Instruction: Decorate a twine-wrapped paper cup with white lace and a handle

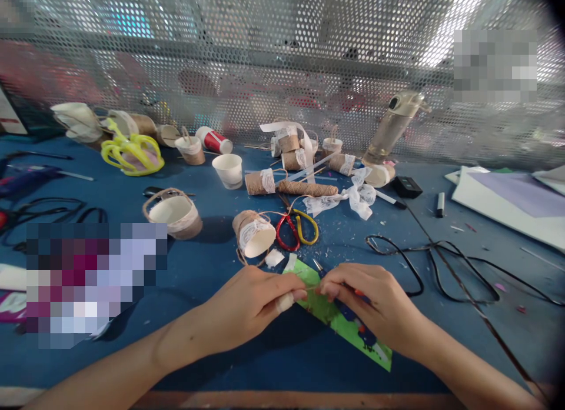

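Above a green paper strip (pixel 320 312), my left hand (pixel 260 289) and my right hand (pixel 364 292) face each other, thumbs and fingers pinched. A short, thin strand of twine (pixel 312 288) appears to stretch between the fingertips. A pale wrap covers my left thumb. Under my right hand lies a blue tool with orange parts (pixel 346 310), its metal tip pointing away; the hand hides most of it. Just beyond my left hand, a twine-wrapped paper cup (pixel 255 235) with lace lies on its side. Scissors (pixel 296 229) with red and yellow handles rest behind the strip.
A twine bundle (pixel 308 189), white lace ribbon (pixel 359 195) and several wrapped cups cover the back. A handled cup basket (pixel 176 215) stands left. Black cable (pixel 435 263) loops across the right side. A tall clear bottle (pixel 391 127) stands by the perforated metal screen (pixel 247 57).
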